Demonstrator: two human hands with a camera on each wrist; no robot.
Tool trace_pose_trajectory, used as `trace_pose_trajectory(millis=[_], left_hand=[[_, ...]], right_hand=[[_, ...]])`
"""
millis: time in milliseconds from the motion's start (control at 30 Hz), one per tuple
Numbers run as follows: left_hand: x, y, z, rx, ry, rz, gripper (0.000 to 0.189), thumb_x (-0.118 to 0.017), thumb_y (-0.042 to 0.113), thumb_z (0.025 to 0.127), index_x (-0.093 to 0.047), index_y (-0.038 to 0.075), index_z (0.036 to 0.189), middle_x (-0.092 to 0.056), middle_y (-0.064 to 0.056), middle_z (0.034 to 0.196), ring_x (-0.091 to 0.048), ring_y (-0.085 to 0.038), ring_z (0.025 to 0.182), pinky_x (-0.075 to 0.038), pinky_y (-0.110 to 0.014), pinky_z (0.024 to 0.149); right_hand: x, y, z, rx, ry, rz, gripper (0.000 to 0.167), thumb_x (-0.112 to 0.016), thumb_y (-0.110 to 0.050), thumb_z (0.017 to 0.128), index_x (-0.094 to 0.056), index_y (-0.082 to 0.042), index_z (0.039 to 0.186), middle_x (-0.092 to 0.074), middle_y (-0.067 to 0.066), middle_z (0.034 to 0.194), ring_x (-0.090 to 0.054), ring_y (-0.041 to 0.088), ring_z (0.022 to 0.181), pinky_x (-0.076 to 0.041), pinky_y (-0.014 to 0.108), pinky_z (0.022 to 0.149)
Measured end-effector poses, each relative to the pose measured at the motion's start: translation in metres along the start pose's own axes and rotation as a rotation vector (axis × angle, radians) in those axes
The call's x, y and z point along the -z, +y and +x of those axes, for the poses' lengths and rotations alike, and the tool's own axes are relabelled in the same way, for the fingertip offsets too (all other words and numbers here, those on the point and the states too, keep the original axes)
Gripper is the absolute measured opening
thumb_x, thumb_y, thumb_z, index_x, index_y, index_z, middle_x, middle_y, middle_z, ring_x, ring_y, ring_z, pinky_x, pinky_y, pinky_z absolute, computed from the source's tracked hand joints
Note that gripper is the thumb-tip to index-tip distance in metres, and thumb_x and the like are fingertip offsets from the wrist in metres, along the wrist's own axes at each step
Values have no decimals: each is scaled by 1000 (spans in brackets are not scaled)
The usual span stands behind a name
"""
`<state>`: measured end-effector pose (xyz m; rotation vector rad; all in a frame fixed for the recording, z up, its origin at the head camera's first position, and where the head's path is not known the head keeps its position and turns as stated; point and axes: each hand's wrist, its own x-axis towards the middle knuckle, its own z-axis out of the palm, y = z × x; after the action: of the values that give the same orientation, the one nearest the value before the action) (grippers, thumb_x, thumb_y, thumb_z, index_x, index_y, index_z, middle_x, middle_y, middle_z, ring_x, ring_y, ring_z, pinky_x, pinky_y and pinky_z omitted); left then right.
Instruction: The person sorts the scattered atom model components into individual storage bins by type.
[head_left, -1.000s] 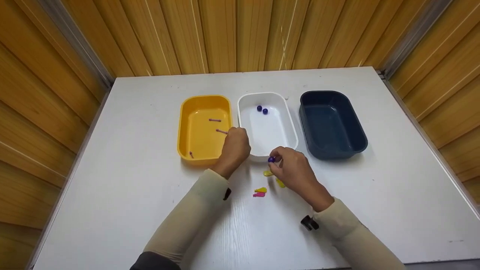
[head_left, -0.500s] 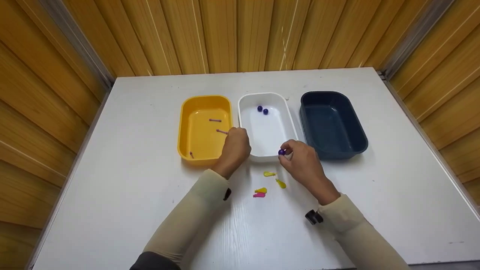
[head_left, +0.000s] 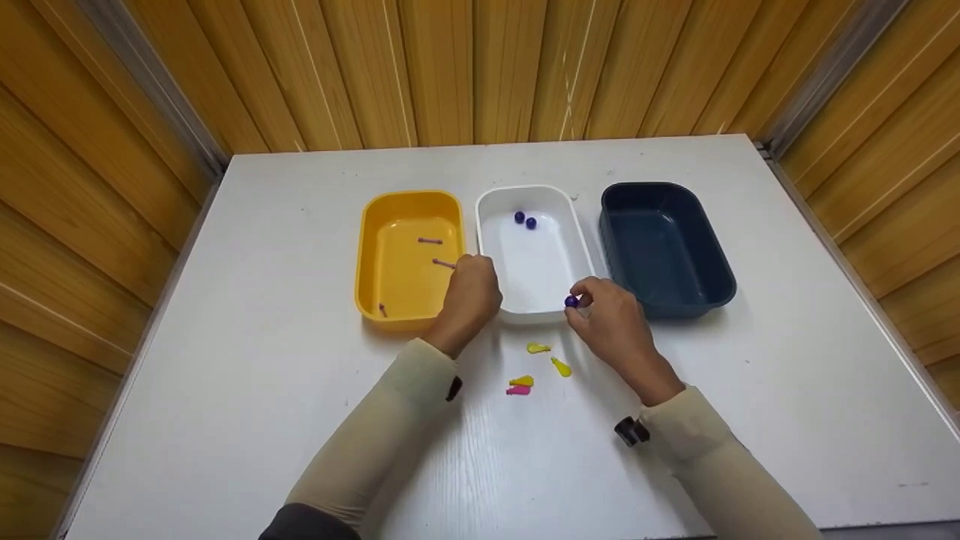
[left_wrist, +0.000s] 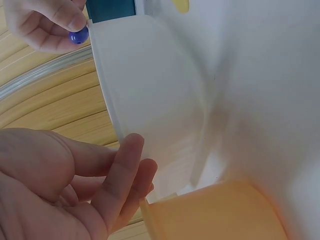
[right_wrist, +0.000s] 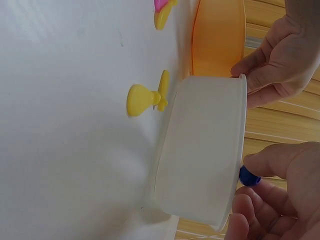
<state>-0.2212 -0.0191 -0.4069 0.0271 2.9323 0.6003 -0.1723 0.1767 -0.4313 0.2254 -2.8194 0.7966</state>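
Observation:
My right hand [head_left: 611, 319] pinches a round purple bead [head_left: 571, 301] between thumb and fingers, right at the near right corner of the white bin [head_left: 513, 316]. In the left wrist view, a small hole shows in the bead [left_wrist: 78, 36]. My left hand [head_left: 472, 294] grips the white bin's rim at its near left corner, thumb on one side and fingers on the outer wall [left_wrist: 150, 90]. Two more purple beads [head_left: 520, 217] lie at the far end inside this bin. Before it on the table are several small teardrop-shaped pieces, yellow [head_left: 561, 367] and pink [head_left: 518, 391].
Left of the white bin stands a yellow bin [head_left: 364, 270] with several thin pinkish sticks [head_left: 430, 241] inside. A dark blue bin [head_left: 667, 259] is on the right. All stand on a white table [head_left: 247, 360] with wood-panelled walls [head_left: 442, 75] around it.
My right hand has moved right and a little away from me with the bead, from the bin's near edge to its near right corner. My left hand has stayed put.

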Motion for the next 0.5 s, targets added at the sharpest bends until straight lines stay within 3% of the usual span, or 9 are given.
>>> trace_pose_trajectory(millis=[300,500], left_hand=[[-3,-2,-3,-50,83,-8,23,-57,0,95,-71,-10,110,-69,-20,101,-66,-29,92,-57,-38,87],[0,-1,-2,16,-1,-50,26,-59,4,99,-67,-5,121,-66,-15,105,-61,-25,93,-54,-32,88]], right_hand=[[2,4,2,-24,-4,-10,25,-78,-12,85,-70,-2,106,-70,15,92,-65,32,83,-53,48,75],[4,7,0,-29,4,-3,23,-77,-11,86,-71,-2,106,-72,15,91,-67,32,83,-54,48,75]])
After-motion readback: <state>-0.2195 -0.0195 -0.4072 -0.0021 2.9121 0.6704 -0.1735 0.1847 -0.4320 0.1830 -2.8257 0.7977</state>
